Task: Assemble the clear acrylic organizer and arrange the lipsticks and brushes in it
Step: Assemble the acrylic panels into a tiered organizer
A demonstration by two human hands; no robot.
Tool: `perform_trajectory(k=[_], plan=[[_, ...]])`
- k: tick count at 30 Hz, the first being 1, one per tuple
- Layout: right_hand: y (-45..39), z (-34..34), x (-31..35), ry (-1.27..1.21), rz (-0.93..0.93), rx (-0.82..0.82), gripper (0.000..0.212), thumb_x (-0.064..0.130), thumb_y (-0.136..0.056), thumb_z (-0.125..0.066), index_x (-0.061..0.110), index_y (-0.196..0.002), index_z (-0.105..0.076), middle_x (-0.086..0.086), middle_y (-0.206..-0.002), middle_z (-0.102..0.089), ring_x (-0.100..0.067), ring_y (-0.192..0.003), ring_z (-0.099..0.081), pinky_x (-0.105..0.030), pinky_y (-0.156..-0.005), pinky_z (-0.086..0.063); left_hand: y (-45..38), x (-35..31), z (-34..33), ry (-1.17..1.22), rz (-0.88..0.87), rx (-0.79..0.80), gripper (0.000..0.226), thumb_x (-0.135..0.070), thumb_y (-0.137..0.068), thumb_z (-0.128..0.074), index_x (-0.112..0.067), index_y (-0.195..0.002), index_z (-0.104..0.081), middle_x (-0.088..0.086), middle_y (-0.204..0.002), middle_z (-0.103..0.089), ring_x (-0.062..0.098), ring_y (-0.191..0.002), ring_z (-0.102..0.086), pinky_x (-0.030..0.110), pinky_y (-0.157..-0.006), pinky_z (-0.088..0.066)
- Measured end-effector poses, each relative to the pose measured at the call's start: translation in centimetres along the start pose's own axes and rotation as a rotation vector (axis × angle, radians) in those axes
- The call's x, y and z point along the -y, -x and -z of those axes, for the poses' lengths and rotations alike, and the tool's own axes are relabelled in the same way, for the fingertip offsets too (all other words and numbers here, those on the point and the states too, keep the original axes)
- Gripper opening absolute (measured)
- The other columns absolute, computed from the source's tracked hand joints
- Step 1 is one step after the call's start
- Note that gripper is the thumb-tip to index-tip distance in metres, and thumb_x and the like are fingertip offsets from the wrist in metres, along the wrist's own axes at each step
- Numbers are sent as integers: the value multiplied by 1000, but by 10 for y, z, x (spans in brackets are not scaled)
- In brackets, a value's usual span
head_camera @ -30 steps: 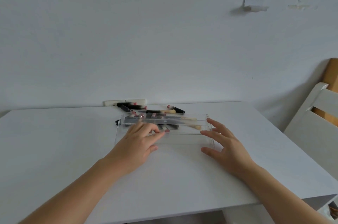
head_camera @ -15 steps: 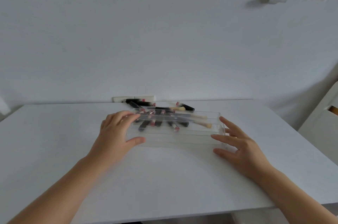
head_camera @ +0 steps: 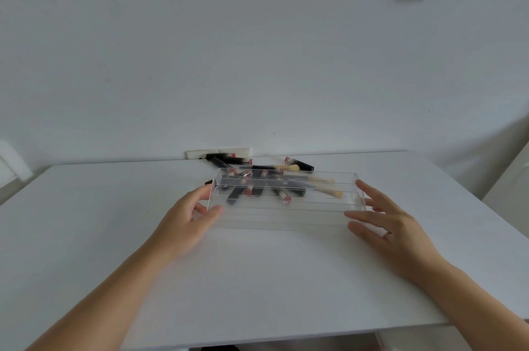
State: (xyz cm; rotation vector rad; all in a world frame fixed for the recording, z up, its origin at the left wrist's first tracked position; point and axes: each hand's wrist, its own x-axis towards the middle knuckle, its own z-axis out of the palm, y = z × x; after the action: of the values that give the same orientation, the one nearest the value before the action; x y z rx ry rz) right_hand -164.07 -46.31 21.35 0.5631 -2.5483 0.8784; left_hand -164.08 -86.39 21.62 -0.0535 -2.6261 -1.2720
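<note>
A clear acrylic organizer (head_camera: 286,207) is seen on the white desk (head_camera: 86,221), lying between the two hands. The left hand (head_camera: 186,221) is placed at the organizer's left end, with the thumb against the near corner and the fingers curled around the end wall; the grip appears loose, and whether it is truly clamped cannot be told because of blur. The right hand (head_camera: 392,224) is held just beside the organizer's right end, its fingers spread apart and stretched toward the wall; contact of the fingertips with the acrylic cannot be made out for certain.

Beyond both hands, a scattered pile of lipsticks (head_camera: 237,161) with black cases and pinkish ends is seen through and behind the transparent walls. Among them, brushes (head_camera: 329,193) with pale bristles are laid, pointing toward the right hand's side. Whether any of these lie inside the organizer or only behind it cannot be told. A white socket strip (head_camera: 200,153) is seen against the wall behind the pile.
</note>
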Motion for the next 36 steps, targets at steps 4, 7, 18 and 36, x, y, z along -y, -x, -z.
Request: perform_trajectory(k=[4, 7, 18, 36], plan=[[-2, 3, -1, -86, -106, -12, 51, 52, -92, -55, 62, -140, -40, 35, -153, -33, 17, -119, -49, -7, -75, -46, -2, -1, -1, -14, 21, -10, 37, -20, -101, -55, -22, -138, -56, -8, -96, -59, -5, -67, -59, 3, -61, -40], [-6, 0, -6, -72, -228, 66, 62, 37, -97, -57, 61, -145, -26, 27, -141, -48, 12, -124, -49, -19, -92, -42, 1, -1, -1, -60, -15, -2, 39, -15, -100, -56, -20, -138, -55, -9, -96, -58, -2, -67, -57, 8, -62, -41], [-20, 1, 17, -234, -408, 140, 35, 32, -101, -47, 62, -117, -59, 37, -99, -69, 19, -88, -61, -15, -69, -43, -4, -7, 0, -32, 162, 116, 65, -22, -81, -56, -33, -144, -43, -2, -84, -56, 18, -73, -54, 32, -69, -43], [-14, -4, 22, -205, -467, 30, 16, 42, -98, -51, 54, -100, -60, 33, -84, -68, 17, -80, -60, -19, -66, -43, 14, -12, 2, -11, 138, 79, 50, -17, -77, -59, -33, -122, -44, -10, -62, -50, 10, -58, -54, 31, -62, -44]])
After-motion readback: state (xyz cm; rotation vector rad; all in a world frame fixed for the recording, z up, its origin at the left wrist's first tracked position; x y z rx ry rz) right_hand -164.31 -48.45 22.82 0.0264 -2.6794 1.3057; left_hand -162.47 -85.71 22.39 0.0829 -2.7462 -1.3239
